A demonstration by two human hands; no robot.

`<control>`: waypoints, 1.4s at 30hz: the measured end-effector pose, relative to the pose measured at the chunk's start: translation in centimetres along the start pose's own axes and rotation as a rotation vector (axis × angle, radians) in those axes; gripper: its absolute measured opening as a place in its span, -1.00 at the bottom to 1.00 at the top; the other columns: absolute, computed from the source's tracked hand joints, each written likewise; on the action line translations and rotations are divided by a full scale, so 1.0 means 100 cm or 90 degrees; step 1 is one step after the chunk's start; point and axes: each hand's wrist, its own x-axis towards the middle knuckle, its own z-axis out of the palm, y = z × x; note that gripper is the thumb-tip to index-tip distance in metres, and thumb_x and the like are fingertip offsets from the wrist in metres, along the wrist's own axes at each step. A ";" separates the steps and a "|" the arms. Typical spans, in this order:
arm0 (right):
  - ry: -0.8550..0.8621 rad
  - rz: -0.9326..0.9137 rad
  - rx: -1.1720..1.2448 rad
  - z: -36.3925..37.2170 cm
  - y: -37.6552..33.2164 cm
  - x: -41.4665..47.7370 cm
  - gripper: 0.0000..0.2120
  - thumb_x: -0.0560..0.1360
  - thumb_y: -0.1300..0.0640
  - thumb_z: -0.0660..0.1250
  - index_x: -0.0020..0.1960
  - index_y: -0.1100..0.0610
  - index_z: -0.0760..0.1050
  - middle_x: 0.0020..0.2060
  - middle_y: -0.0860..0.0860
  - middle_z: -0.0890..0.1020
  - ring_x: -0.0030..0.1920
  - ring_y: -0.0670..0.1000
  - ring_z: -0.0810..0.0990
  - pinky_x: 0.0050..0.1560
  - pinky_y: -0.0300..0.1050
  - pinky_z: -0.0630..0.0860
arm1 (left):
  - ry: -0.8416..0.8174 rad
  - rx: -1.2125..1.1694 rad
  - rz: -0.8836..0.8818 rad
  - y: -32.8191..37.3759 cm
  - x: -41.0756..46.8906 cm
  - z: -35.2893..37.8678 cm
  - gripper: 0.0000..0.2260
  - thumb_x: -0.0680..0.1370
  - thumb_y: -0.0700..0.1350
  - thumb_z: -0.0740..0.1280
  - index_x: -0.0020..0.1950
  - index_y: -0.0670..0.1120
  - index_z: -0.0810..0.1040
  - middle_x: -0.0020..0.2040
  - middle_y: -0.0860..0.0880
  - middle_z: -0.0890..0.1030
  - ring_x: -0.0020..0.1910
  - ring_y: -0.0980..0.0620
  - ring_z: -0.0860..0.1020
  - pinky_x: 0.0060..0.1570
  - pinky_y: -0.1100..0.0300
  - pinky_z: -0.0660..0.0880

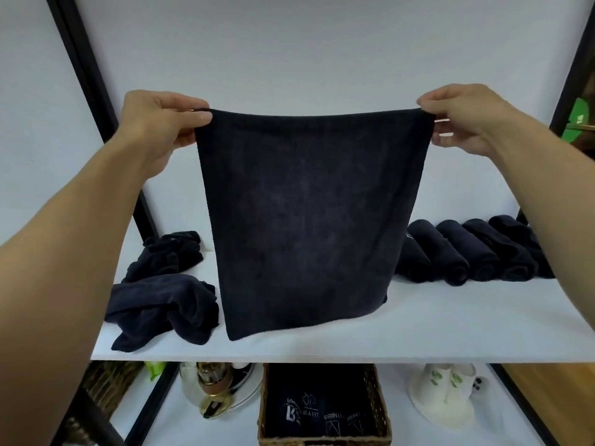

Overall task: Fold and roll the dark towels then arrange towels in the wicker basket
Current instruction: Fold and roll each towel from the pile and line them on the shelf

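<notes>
Right now you are holding one dark towel (302, 214) up in front of you by its two top corners, stretched flat between both hands. Your left hand (164, 123) is pinching the left corner, with the thumb and fingers (201, 117) clamped together on the hem. Your right hand (463, 119) is pinching the right corner the same way, its fingers (428, 103) closed on the cloth. The towel is hanging straight down over the middle of the white shelf (418, 329). Its lower edge is reaching shelf level, though you cannot tell whether it is touching.

To your left, a loose heap of unfolded towels (164, 291) is lying crumpled on the same shelf, just beside the hanging cloth. To your right, a row of rolled towels (476, 252) is lying side by side, the nearest roll partly hidden behind the held towel.

Below, on the lower shelf (402, 387), the wicker basket (381, 410) is sitting near the middle, and dark packed towels (322, 410) with pale printed logos are showing inside it. A glass jar with gold fittings (219, 391) is standing left of the basket, and a cream ceramic piece with green marks (447, 397) is standing to its right. A black frame post (83, 59) is running up behind your left arm.
</notes>
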 end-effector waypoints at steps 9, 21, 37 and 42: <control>-0.079 0.005 -0.049 0.002 -0.006 0.000 -0.81 0.46 0.24 0.45 0.07 0.12 0.64 -0.03 -0.01 0.69 -0.04 -0.07 0.64 0.12 -0.18 0.53 | 0.021 0.167 0.069 -0.009 0.000 -0.012 -0.78 0.48 -0.25 0.47 0.12 -0.21 0.65 -0.08 -0.13 0.64 -0.07 -0.01 0.64 0.01 0.22 0.60; 0.071 -0.248 -0.347 0.030 0.015 0.038 -0.85 0.48 0.13 0.44 0.02 0.15 0.62 -0.06 -0.01 0.61 -0.09 -0.03 0.51 -0.10 -0.25 0.37 | 0.062 0.441 0.098 -0.027 0.050 0.007 -0.88 0.58 -0.23 0.34 0.05 -0.18 0.65 -0.11 -0.12 0.60 -0.17 -0.04 0.56 -0.09 0.20 0.43; -0.060 -0.185 -0.162 0.029 0.042 -0.030 -0.88 0.51 0.21 0.41 -0.14 0.02 0.55 -0.22 -0.08 0.62 -0.31 -0.29 0.54 -0.25 -0.47 0.40 | 0.023 0.180 0.111 -0.082 -0.002 -0.017 -0.88 0.61 -0.28 0.25 -0.03 -0.16 0.58 -0.33 -0.09 0.55 -0.50 0.14 0.50 -0.41 0.29 0.49; -0.322 0.031 -0.321 0.029 0.131 -0.113 -0.94 0.46 0.20 0.46 -0.15 0.07 0.62 -0.18 0.02 0.71 -0.08 0.02 0.66 -0.04 -0.25 0.47 | -0.219 0.265 -0.067 -0.163 -0.116 -0.044 -0.79 0.60 -0.26 0.29 -0.13 -0.03 0.64 -0.45 -0.10 0.57 -0.45 0.02 0.52 -0.36 0.23 0.50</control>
